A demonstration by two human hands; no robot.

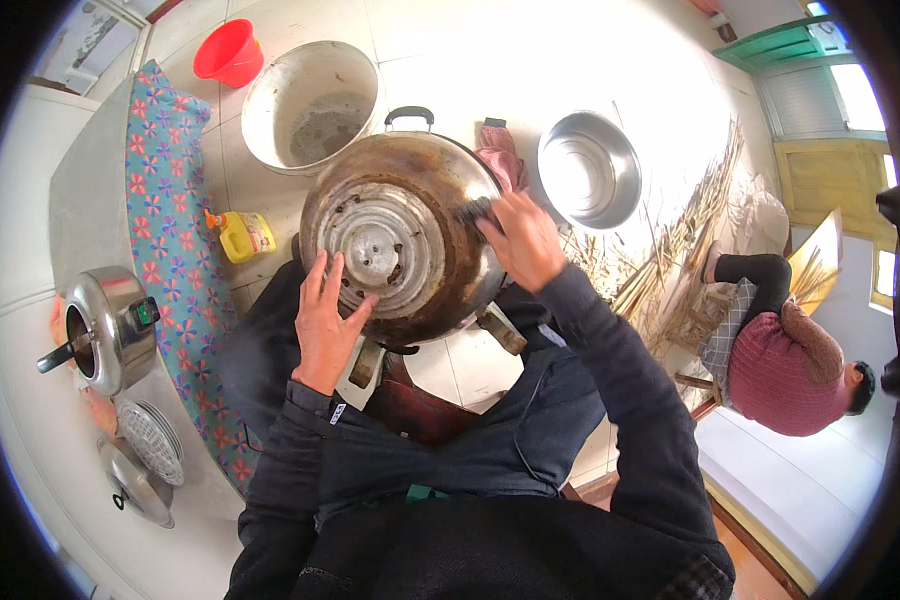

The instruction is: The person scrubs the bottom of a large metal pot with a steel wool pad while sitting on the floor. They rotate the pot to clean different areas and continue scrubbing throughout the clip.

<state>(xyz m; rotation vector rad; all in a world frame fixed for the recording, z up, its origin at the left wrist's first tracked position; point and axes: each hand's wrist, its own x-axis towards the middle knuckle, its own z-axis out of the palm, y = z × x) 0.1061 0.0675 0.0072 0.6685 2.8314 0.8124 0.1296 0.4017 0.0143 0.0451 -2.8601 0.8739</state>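
Note:
Before me a large metal pot lies with its stained underside up, showing a ringed base and brown scorch marks. My left hand rests on the base with its fingers spread. At the pot's right side, my right hand grips a dark scouring pad pressed to the browned metal. That hand is slightly blurred. A black loop handle sticks out at the far rim. Below the near side, wooden pieces show, perhaps parts of a stool; what bears the pot is mostly hidden.
Beyond stand a big pale tub with murky water, a red bucket and a steel basin. A yellow pump bottle is at left. A counter holds a pressure cooker. A person sits right, near dry stalks.

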